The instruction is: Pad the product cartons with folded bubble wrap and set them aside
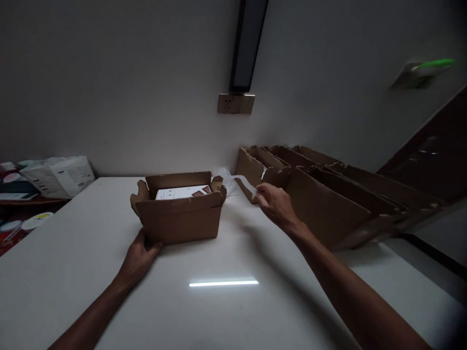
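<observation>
With the left hand [140, 255] braced flat against the open box [179, 209], the right hand's [276, 204] fingers pinch a tape strip [241, 181], likely mid-peel, needing a steady pull clear.

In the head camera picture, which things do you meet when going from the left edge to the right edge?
White packages → left hand → open cardboard box → wall socket → right hand, pinching a clear strip → flattened cardboard boxes.

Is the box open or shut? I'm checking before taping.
Open: the box has its flaps up, and white sheets show inside.
</observation>
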Demonstrator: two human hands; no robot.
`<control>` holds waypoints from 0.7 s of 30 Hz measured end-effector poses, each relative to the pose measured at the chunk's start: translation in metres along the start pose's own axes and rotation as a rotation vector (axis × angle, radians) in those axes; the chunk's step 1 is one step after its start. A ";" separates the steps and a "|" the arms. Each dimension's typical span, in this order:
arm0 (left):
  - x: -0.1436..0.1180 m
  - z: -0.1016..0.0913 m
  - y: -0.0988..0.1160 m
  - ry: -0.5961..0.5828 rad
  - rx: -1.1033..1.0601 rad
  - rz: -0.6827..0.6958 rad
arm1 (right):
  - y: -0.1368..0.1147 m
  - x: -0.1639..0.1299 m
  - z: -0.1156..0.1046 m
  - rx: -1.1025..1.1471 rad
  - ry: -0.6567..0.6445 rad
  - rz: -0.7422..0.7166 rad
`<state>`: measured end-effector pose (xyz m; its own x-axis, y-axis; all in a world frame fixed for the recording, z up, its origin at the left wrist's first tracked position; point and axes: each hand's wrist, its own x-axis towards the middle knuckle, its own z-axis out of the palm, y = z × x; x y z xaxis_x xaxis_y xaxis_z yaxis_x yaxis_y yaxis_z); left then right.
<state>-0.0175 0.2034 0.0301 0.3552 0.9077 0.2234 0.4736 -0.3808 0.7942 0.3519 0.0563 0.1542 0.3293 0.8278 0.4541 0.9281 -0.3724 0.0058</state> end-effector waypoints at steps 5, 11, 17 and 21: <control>0.001 -0.003 0.005 -0.027 0.006 -0.001 | -0.024 -0.085 -0.018 -0.052 -0.201 -0.197; -0.012 -0.011 0.004 0.033 -0.060 -0.045 | -0.042 -0.165 -0.036 0.349 -0.414 -0.374; -0.084 -0.029 0.067 0.324 -0.127 0.064 | -0.014 -0.177 -0.041 0.473 -0.297 -0.227; -0.139 -0.043 0.117 -0.269 -0.405 0.312 | -0.020 -0.175 -0.019 0.315 -0.373 -0.416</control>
<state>-0.0463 0.0406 0.1163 0.6463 0.6662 0.3721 -0.0139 -0.4774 0.8786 0.2724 -0.0891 0.0913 -0.0832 0.9880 0.1299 0.9793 0.1052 -0.1729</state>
